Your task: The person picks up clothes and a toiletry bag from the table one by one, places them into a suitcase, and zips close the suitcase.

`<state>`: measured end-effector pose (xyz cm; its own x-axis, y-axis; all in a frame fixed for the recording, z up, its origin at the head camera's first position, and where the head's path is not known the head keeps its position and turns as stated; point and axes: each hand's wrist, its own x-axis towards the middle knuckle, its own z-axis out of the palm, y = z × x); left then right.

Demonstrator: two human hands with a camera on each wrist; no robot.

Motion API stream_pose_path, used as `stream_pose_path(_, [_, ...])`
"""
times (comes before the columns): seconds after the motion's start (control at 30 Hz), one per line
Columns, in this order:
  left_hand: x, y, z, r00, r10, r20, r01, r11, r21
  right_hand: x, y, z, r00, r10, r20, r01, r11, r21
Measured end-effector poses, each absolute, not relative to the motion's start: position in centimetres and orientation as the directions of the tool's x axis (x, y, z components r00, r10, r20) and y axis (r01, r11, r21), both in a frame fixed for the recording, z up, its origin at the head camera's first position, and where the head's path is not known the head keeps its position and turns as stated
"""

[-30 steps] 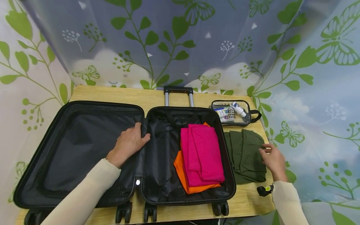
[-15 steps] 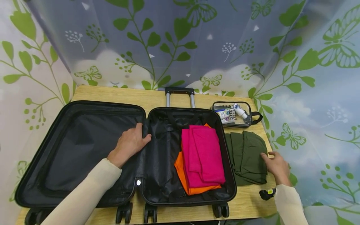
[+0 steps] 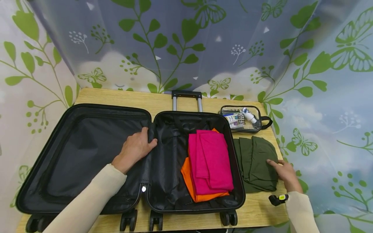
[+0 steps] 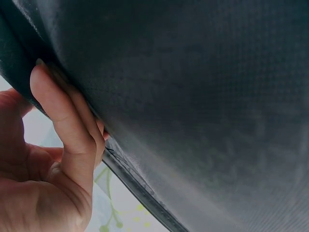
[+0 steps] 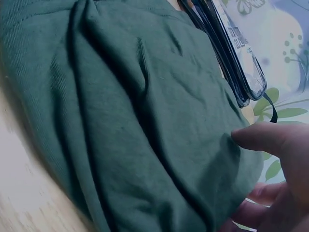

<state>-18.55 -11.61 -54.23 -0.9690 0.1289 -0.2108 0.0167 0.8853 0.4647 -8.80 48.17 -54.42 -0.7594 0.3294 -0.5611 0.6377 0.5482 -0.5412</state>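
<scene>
Now the right hand (image 3: 286, 175) has its thumb farther in over the folded green garment (image 3: 257, 161) than half a second ago; with fingers tucked at the outer edge, it appears to pinch the cloth, so there is a hold but no lift off the table (image 3: 259, 210). Unmoved, the left hand (image 3: 132, 149) rests across the middle rim of the open suitcase (image 3: 170, 161); whether it grips, I cannot tell. Between the hands, pink cloth (image 3: 214, 161) lies over orange cloth (image 3: 187, 174) in the suitcase.
</scene>
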Motion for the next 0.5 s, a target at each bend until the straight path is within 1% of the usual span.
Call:
stream_pose_path(0.37, [-19.1,-11.9,-56.0,-0.974,0.129,-0.187,0.03,0.89,0.456,-9.0,47.7,-54.5,-0.768,0.29,-0.572,0.632,0.493,-0.598])
stream_pose_path(0.5, [-19.0,-11.8,-55.6,-0.973,0.131,-0.188,0.032,0.889,0.457,-8.8,47.6,-54.4,-0.786,0.279,-0.552,0.61,0.495,-0.619])
